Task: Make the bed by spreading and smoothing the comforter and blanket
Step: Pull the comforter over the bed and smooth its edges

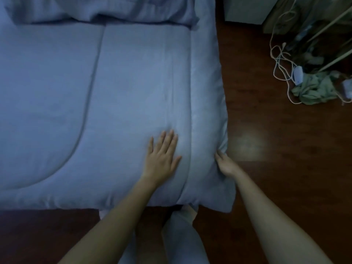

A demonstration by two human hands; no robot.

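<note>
A pale blue quilted comforter (118, 96) lies spread flat over the bed and fills most of the view. My left hand (162, 157) rests palm down on it near the right front corner, fingers apart and holding nothing. My right hand (224, 164) pinches the comforter's right side edge just above that corner. A bunched blue blanket (99, 10) lies crumpled across the far end of the bed.
Dark wooden floor (276, 168) runs along the right and front of the bed. At the far right sit tangled white cables (282, 61), a crumpled green cloth (316, 88) and thin rods. My legs (182, 235) stand at the bed's front edge.
</note>
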